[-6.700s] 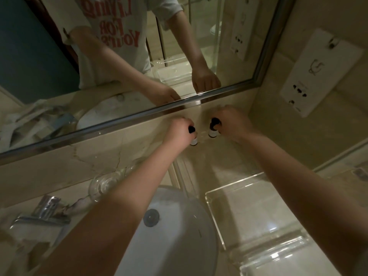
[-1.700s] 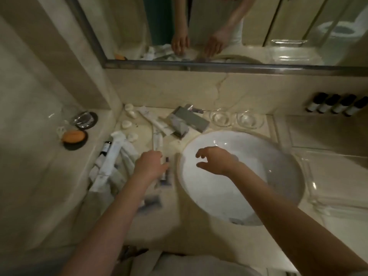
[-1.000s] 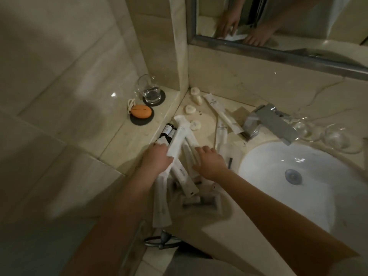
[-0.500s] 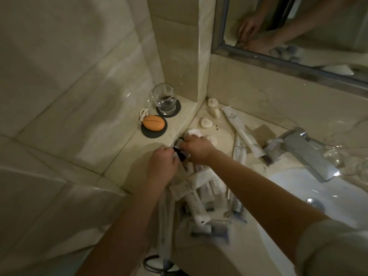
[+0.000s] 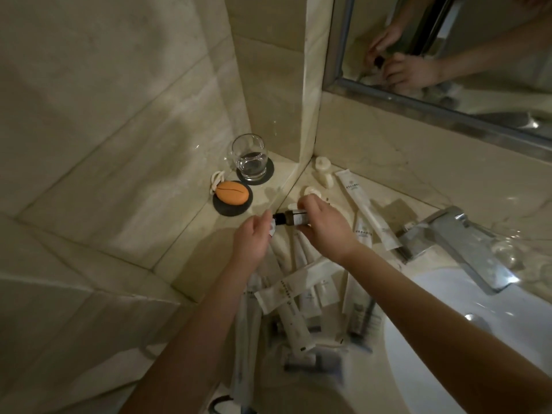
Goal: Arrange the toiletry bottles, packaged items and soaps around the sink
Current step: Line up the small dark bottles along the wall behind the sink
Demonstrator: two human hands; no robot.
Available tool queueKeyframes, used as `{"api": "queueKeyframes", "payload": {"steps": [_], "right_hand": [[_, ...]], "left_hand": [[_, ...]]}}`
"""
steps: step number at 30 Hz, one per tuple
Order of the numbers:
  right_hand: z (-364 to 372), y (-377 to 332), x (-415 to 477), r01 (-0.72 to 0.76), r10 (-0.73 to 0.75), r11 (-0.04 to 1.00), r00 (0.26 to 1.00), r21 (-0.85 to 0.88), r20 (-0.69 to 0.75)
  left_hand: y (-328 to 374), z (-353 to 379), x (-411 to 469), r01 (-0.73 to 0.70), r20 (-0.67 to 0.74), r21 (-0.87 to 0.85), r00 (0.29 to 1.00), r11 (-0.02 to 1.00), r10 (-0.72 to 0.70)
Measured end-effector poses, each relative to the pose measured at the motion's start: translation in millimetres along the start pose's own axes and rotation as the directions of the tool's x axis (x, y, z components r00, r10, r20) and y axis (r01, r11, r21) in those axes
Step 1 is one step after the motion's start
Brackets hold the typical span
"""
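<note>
Orange soap (image 5: pixel 232 192) lies on a dark coaster (image 5: pixel 230 210) far left of the tap (image 5: pixel 457 243), with a glass (image 5: pixel 250 158) just behind it. Nearer the tap, the left grip (image 5: pixel 252 242) curls by the toiletry bottle's (image 5: pixel 294 218) black cap; I cannot tell whether it clamps on anything. The right grip (image 5: pixel 325 231) is clamped on that bottle, held sideways above packaged items (image 5: pixel 298 289) heaped on the surface (image 5: pixel 412 192) left of the tap.

Bathroom, hotel-style. White sink (image 5: pixel 448 339) set in a marble-look counter (image 5: pixel 418 198), chrome faucet (image 5: pixel 466 243), framed mirror (image 5: pixel 478 40) above, beige tiled walls (image 5: pixel 104 100). Heap of wrapped amenity packets (image 5: pixel 298 291), mini toiletry bottle (image 5: pixel 294 218), glass tumbler (image 5: pixel 250 158) on a coaster, orange soap (image 5: pixel 232 192) on a dark dish.
</note>
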State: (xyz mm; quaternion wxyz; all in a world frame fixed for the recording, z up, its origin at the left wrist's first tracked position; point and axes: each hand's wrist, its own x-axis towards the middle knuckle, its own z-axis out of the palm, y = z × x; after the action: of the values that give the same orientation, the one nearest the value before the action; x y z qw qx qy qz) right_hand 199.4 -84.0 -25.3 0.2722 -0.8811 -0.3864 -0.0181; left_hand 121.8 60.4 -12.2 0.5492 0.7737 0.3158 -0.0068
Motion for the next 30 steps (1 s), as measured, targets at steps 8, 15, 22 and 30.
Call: {"api": "queueKeyframes", "payload": {"steps": [8,15,22,30], "right_hand": [[15.3,-11.5,-2.9,-0.069,0.068,0.997,0.997,0.034,0.047],[52.1,-4.9,27.0,0.201,-0.096,0.955,0.905,-0.218,0.415],[57.9,-7.3,38.3,0.294,-0.060,0.860,0.870,-0.418,0.489],[3.2,1.9,16.7,-0.081,0.113,0.978,0.980,-0.190,0.162]], "left_hand": [[9.3,-17.8,5.5,-0.046,-0.191,-0.012,0.981,0.999,0.043],[-3.9,-49.7,3.1,-0.290,-0.221,0.220,0.915,0.932,0.337],[-1.9,-49.0,-1.4,-0.283,-0.244,0.251,0.907,0.926,0.343],[18.5,-39.8,-18.8,-0.334,-0.162,0.229,0.913,0.914,0.374]]}}
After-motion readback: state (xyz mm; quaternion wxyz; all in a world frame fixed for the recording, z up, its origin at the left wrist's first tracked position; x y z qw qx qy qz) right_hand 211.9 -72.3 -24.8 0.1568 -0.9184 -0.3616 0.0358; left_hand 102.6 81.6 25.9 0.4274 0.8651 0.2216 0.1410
